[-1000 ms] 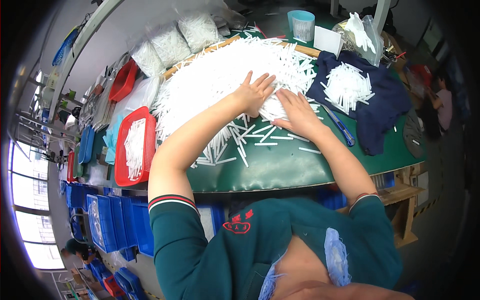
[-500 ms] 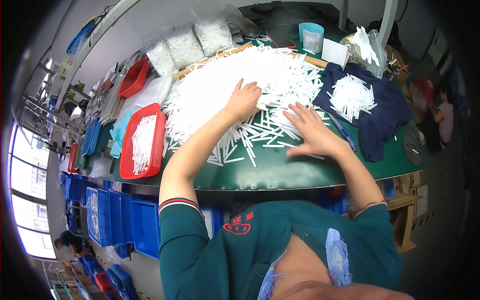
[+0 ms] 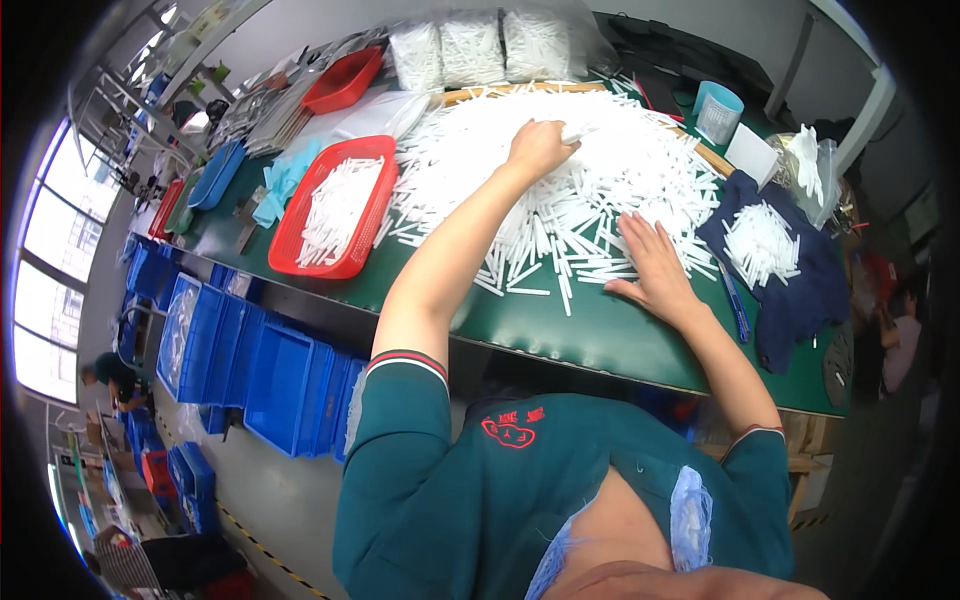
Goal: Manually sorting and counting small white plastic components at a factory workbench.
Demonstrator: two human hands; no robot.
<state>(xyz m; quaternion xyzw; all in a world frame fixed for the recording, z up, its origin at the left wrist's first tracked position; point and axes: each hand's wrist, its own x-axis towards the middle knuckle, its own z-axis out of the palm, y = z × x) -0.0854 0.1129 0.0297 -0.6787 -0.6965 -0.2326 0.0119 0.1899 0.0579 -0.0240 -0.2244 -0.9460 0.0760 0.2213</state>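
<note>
A broad heap of short white sticks [image 3: 620, 150] is spread over the green table [image 3: 560, 335]. Curled closed above the middle of the heap, my left hand [image 3: 541, 147] has the pale ends of some white sticks showing at its fingertips. My right hand [image 3: 657, 270] lies with fingers stretched and thumb apart at the heap's near right edge, its fingertips touching the sticks there. Left of the heap stands a red basket [image 3: 385, 200] part-filled with the same sticks. A smaller pile of white sticks [image 3: 762, 243] rests on dark blue cloth [image 3: 800, 310] to the right.
Packed clear bags of sticks [image 3: 470, 55] stand behind a wooden strip [image 3: 560, 87] at the back. A blue cutter knife [image 3: 735, 305] lies right of my right hand. A light-blue cup [image 3: 718, 115] and white card [image 3: 752, 155] stand back right. Blue crates [image 3: 290, 385] sit below the table.
My view has turned, shifting the table contents rightward. The left hand has gone from loosely spread fingers to closed over the heap. My right hand now rests at the heap's edge.
</note>
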